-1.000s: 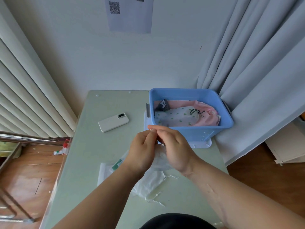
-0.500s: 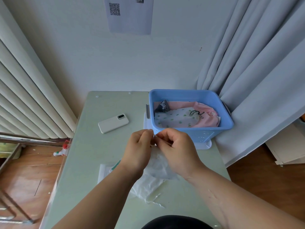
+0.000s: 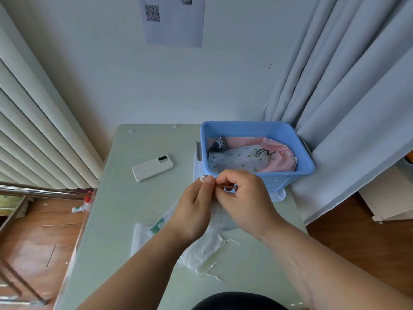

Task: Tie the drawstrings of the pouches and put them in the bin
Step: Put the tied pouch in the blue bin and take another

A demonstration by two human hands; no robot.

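left hand (image 3: pixel 194 209), right hand (image 3: pixel 243 198): pinching drawstring (image 3: pixel 203 179) | white pouch (image 3: pixel 201 249): below hands | blue bin (image 3: pixel 257 127): holds pouches (image 3: pixel 237 159)

Left hand (image 3: pixel 194 206), right hand (image 3: pixel 243 202), both pinching.

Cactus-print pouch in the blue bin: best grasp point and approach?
Probably pinch the cactus-print pouch at its gathered neck, under the dark cord at its right end, coming straight down: the blue bin walls block side approaches, and the pouch lies flat on a pink pouch.
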